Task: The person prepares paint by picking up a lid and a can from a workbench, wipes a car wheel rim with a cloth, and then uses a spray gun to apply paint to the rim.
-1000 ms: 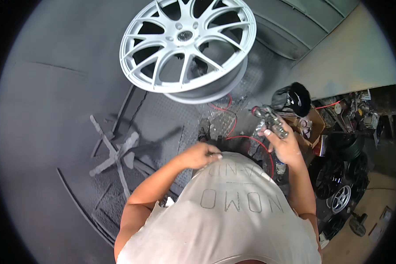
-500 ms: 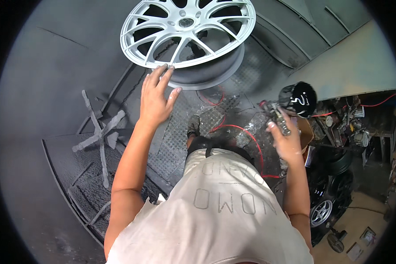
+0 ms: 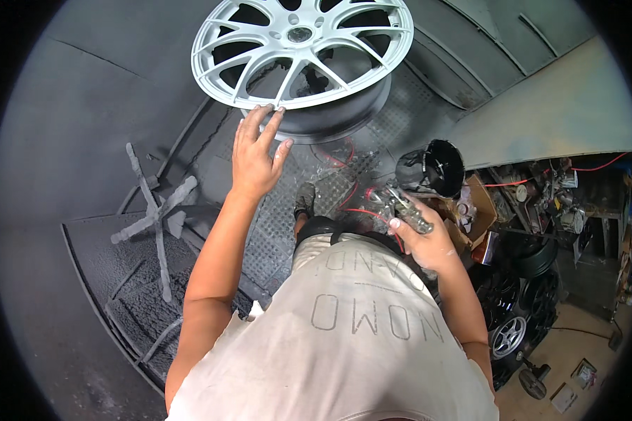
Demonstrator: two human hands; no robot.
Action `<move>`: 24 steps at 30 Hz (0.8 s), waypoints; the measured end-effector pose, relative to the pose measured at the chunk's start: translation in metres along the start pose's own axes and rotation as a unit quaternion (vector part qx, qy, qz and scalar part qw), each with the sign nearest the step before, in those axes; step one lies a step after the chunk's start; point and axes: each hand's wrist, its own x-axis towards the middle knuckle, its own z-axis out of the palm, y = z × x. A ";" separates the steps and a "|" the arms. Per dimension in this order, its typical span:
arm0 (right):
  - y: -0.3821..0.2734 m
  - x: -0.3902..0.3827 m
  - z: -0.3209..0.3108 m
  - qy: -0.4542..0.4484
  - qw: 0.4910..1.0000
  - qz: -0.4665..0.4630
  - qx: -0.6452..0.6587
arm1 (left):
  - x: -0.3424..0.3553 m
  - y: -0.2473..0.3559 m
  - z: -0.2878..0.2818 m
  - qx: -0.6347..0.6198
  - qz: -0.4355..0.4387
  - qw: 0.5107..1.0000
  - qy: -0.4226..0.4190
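A white multi-spoke wheel (image 3: 298, 53) hangs top centre; below right, the right hand (image 3: 432, 242) grips a black-cupped spray gun (image 3: 409, 212). The left hand (image 3: 255, 160), fingers spread, meets the wheel's near edge (contact unclear).

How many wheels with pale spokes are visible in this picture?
2: a large white wheel at the top, by the left hand; a smaller wheel at lower right, near the fan. More may hide among the dark wheels.
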 end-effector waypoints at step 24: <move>0.001 -0.009 -0.011 0.016 0.999 -0.019 -0.023 | -0.005 0.002 0.009 -0.009 -0.010 1.000 0.013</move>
